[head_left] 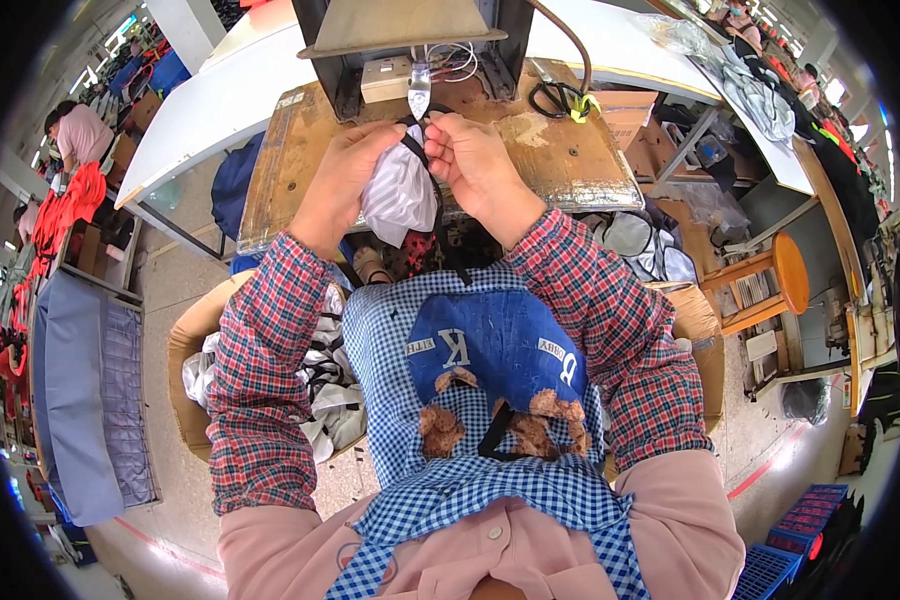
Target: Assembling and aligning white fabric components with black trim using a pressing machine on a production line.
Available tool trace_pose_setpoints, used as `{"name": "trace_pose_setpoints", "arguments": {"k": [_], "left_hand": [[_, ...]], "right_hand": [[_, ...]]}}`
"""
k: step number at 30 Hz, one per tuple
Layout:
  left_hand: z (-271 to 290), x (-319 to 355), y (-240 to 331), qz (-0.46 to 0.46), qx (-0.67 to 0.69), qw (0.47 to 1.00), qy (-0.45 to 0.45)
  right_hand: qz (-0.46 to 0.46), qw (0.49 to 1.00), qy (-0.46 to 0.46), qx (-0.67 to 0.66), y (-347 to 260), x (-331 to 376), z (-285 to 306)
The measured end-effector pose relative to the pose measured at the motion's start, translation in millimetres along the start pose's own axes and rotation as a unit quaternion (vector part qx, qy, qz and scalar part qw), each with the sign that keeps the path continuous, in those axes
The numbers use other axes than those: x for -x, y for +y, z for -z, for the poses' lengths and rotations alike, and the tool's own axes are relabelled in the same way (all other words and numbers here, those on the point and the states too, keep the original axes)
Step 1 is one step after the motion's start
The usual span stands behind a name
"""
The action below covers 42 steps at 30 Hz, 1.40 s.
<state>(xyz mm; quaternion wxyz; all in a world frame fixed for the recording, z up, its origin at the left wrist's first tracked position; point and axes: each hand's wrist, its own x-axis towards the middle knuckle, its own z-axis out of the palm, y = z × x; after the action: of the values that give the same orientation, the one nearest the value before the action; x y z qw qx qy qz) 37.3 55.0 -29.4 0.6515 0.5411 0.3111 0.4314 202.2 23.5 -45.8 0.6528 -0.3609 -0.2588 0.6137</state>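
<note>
My left hand (350, 172) and my right hand (477, 168) are raised close together at the front of a small bench machine (402, 35). Thumb and fingers of the left pinch the top of a white striped fabric piece (400, 197) with black edging. In the right hand's pinch is a black strap (436, 195), which runs down past the fabric toward my lap. Both pinches meet just below the machine's narrow metal tip (419, 95); whether the strap touches it I cannot tell.
Black-handled scissors (560, 100) lie right of the machine on the worn wooden bench (280, 150). Cardboard boxes of white and black fabric pieces (335, 405) flank my lap. A wooden stool (790, 275) stands at right. Another person (82, 135) is far left.
</note>
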Motion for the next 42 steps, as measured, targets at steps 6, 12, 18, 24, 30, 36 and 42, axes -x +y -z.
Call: {"name": "trace_pose_setpoints", "arguments": {"k": [6, 12, 18, 24, 30, 36, 42], "left_hand": [[6, -1, 0, 0.007, -0.005, 1.000, -0.002], [15, 27, 6, 0.000, -0.067, 0.998, -0.014], [31, 76, 10, 0.051, -0.119, 0.991, -0.013], [27, 92, 0, 0.077, -0.153, 0.984, -0.038], [8, 101, -1, 0.069, -0.189, 0.977, -0.070], [-2, 105, 2, 0.093, -0.199, 0.972, -0.080], [3, 104, 2, 0.103, -0.249, 0.961, -0.061]], "right_hand": [[-0.002, 1.000, 0.004, -0.004, -5, 2, -1], [0.038, 0.994, -0.058, 0.080, 4, 27, 20], [0.020, 0.884, -0.097, 0.458, 14, 60, 75], [0.248, 0.800, -0.084, 0.539, 15, 82, 56], [0.338, 0.811, -0.155, 0.451, 15, 94, 24], [0.352, 0.810, -0.118, 0.454, 18, 97, 26], [0.179, 0.950, -0.102, 0.237, -8, 92, 46]]}}
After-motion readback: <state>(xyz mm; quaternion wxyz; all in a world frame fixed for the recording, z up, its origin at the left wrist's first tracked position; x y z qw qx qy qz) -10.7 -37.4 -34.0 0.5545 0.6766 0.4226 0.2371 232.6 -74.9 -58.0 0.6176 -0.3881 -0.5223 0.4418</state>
